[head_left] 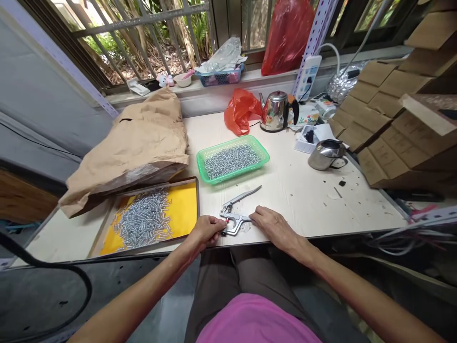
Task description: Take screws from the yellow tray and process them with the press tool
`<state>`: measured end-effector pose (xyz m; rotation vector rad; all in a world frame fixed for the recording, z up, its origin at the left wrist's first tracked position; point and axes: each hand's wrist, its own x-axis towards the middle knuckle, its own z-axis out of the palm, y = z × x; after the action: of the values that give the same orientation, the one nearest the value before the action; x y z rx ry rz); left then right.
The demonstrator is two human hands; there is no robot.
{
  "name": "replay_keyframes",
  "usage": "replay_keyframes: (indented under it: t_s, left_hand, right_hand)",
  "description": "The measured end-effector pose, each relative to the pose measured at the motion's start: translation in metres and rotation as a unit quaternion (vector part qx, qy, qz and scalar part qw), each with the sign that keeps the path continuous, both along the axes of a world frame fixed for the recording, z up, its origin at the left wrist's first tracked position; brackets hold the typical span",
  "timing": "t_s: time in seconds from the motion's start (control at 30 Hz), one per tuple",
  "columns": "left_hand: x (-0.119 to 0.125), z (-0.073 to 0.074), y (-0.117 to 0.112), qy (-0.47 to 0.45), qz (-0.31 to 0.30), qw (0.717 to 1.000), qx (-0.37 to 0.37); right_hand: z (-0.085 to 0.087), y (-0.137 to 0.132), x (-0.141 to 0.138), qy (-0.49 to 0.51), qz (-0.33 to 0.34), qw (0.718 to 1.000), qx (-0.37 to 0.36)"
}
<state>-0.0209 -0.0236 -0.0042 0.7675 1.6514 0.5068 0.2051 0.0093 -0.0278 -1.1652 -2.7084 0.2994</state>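
Observation:
Grey metal hand pliers point(233, 223) with a coil spring and a C-shaped jaw lie near the front edge of the table, handles spread apart. The fingers of my right hand point(273, 227) are closed around the end of the lower handle. At the jaw, my left hand point(207, 229) has its thumb and fingers pinched together; what is between them is too small to make out. A small red bit shows at the jaw by the fingertips. Beyond the pliers, a green basket point(233, 180) holds many small silvery metal pieces point(232, 160).
At left, a tray with a yellow lining point(183, 205) holds a heap of similar metal pieces point(144, 219), beside a large brown paper bag point(132, 138). Behind are a red plastic bag point(241, 112) and a kettle point(276, 114). Rightward stand a steel pot point(323, 157) and stacked cardboard boxes point(392, 138).

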Motion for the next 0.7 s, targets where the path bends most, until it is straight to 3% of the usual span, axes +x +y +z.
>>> replay_keyframes:
  t_s: [0.3,0.53,0.7]
  left_hand:
    - [-0.003,0.005,0.013,0.006,-0.083,0.994,-0.073]
    - [-0.001,0.0,0.0,-0.01,-0.036,0.998,-0.046]
    - [0.0,-0.004,-0.008,0.001,-0.055,0.997,-0.059]
  right_hand:
    - [0.001,0.005,0.006,-0.002,0.037,0.999,0.011]
    - [0.0,0.001,0.007,-0.001,0.032,0.999,0.028]
    - [0.003,-0.001,0.006,-0.013,0.038,0.998,0.039]
